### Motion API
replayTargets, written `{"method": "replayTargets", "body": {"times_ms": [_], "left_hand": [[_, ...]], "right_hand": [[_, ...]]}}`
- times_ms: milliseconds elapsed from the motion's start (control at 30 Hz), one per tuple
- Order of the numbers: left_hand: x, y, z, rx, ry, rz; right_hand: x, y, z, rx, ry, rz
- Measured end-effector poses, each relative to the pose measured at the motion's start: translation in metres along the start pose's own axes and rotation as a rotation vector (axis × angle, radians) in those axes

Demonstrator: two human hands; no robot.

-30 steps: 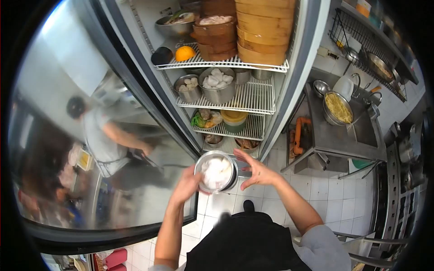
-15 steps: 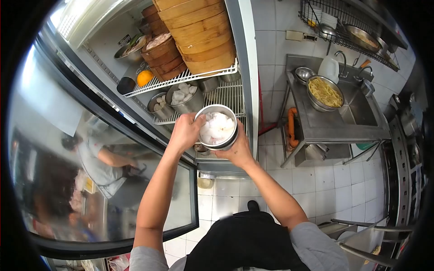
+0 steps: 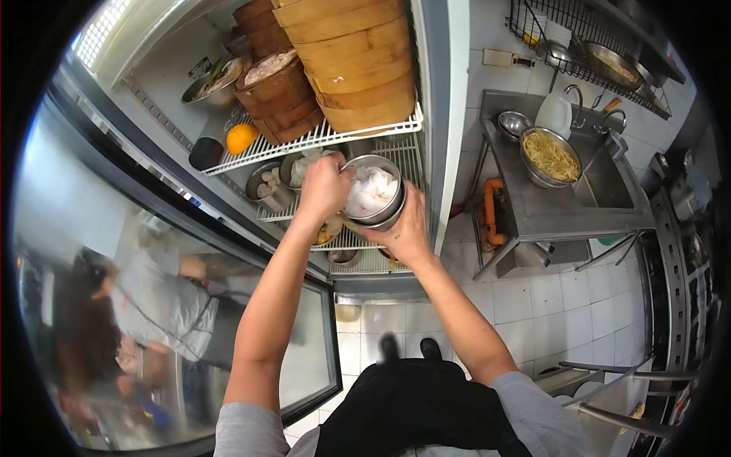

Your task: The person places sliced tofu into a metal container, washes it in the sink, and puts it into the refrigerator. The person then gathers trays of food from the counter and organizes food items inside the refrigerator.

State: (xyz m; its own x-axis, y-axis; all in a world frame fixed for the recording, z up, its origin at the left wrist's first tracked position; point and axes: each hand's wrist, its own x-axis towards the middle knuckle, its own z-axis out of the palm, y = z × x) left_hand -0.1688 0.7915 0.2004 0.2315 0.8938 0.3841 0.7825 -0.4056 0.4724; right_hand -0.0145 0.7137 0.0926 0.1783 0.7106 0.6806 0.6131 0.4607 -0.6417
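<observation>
A round metal container (image 3: 371, 190) with white pieces inside is held at the opening of the fridge, just in front of the middle wire shelf. My left hand (image 3: 326, 186) grips its left rim with the fingers curled over. On the right side, my right hand (image 3: 407, 232) wraps round the container from below. Part of a second metal rim shows under it. Behind my left hand stands a metal pot (image 3: 292, 169) with white pieces, partly hidden. A smaller pot (image 3: 271, 187) with round pale pieces is to its left.
Bamboo steamers (image 3: 354, 57) and an orange (image 3: 241, 138) occupy the upper shelf (image 3: 327, 139). The open glass door (image 3: 304, 335) is at the left, with people blurred behind it. A metal sink table (image 3: 533, 209) at the right bears a bowl of yellow strips (image 3: 550, 156).
The container has risen from near the floor tiles to the fridge's middle shelf. My right hand, first spread apart from it, has closed round it. The fridge interior is nearer.
</observation>
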Motion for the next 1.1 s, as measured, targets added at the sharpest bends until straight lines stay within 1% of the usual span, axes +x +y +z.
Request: {"method": "replayTargets", "body": {"times_ms": [33, 133, 167, 267, 300, 367, 433, 533, 600, 633, 667, 733, 767, 867, 967, 1000, 1067, 1100], "left_hand": [[0.008, 0.003, -0.003, 0.032, -0.060, -0.054], [0.027, -0.010, 0.005, 0.077, -0.107, 0.004], [0.029, -0.015, 0.007, 0.073, -0.073, 0.069], [0.042, -0.027, 0.011, -0.081, -0.101, 0.024], [0.048, -0.029, 0.009, -0.075, -0.086, 0.067], [0.051, -0.035, 0.008, -0.175, -0.195, -0.013], [0.048, -0.011, -0.019, -0.350, -0.340, -0.189], [0.049, -0.028, -0.017, -0.670, -0.316, -0.186], [0.049, -0.033, -0.016, -0.747, -0.305, -0.209], [0.046, -0.033, -0.015, -0.812, -0.280, -0.235], [0.043, -0.033, -0.014, -0.877, -0.257, -0.259], [0.038, -0.034, -0.015, -0.927, -0.214, -0.288], [0.035, -0.035, -0.016, -0.952, -0.190, -0.303], [0.034, -0.045, -0.011, -1.000, -0.109, -0.391], [0.031, -0.046, -0.011, -0.983, -0.008, -0.401], [0.031, -0.046, -0.012, -0.966, -0.013, -0.404], [0.028, -0.048, -0.013, -0.931, -0.031, -0.413], [0.027, -0.046, -0.015, -0.965, -0.048, -0.405]], "right_hand": [[0.005, -0.003, 0.001, 0.012, 0.012, 0.023], [0.016, 0.000, 0.012, 0.024, -0.012, 0.140], [0.017, 0.006, 0.019, 0.080, 0.026, 0.100], [0.024, 0.002, 0.019, 0.001, -0.019, 0.179], [0.025, 0.001, 0.021, -0.012, 0.001, 0.171], [0.028, 0.000, 0.021, 0.007, 0.012, 0.146], [0.032, -0.004, 0.018, 0.019, -0.005, 0.145], [0.031, -0.003, 0.015, 0.033, -0.051, 0.187], [0.032, 0.003, 0.016, 0.061, -0.050, 0.210], [0.035, 0.002, 0.013, 0.109, -0.083, 0.275], [0.036, 0.004, 0.014, 0.069, -0.057, 0.242], [0.037, 0.011, 0.017, -0.013, -0.006, 0.171], [0.037, 0.016, 0.017, -0.002, -0.047, 0.208], [0.044, 0.011, 0.012, 0.016, -0.080, 0.155], [0.050, -0.006, 0.005, -0.036, -0.002, 0.024], [0.051, -0.009, 0.004, -0.039, 0.022, -0.008], [0.061, -0.008, 0.008, -0.017, -0.019, -0.011], [0.067, -0.007, 0.009, -0.006, -0.040, -0.013]]}}
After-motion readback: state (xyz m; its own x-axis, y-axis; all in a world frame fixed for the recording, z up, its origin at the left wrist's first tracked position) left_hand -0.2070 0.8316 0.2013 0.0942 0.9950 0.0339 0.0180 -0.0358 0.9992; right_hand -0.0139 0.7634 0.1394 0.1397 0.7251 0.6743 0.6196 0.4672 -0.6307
